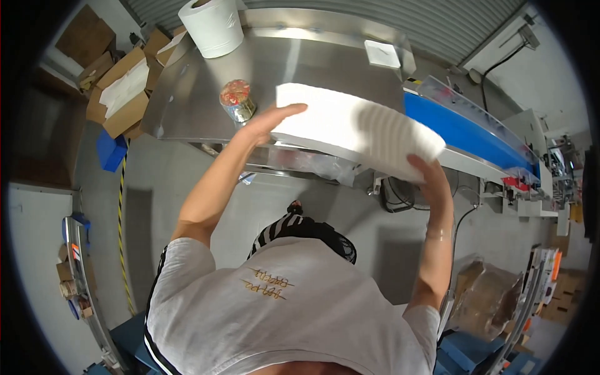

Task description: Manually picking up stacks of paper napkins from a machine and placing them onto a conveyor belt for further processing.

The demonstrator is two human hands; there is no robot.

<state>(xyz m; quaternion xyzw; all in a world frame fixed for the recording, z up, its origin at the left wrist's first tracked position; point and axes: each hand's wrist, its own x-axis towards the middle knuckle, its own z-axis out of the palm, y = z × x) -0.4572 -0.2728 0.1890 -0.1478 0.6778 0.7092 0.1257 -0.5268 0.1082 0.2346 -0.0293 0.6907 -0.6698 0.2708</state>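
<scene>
We clamp the white plate stack point(359, 131) endwise, left hand point(265, 122) at 9 o'clock and right hand point(428, 175) at 4, keeping it together above the steel table point(300, 69) edge, by the blue conveyor point(465, 134).

I hold a stack of plates point(356, 128) between my left hand point(265, 122) and right hand point(431, 178), above the table's point(187, 106) near edge. A jar point(237, 100) stands just left; a paper roll point(214, 25) farther back; a conveyor belt point(469, 134) runs right.
</scene>
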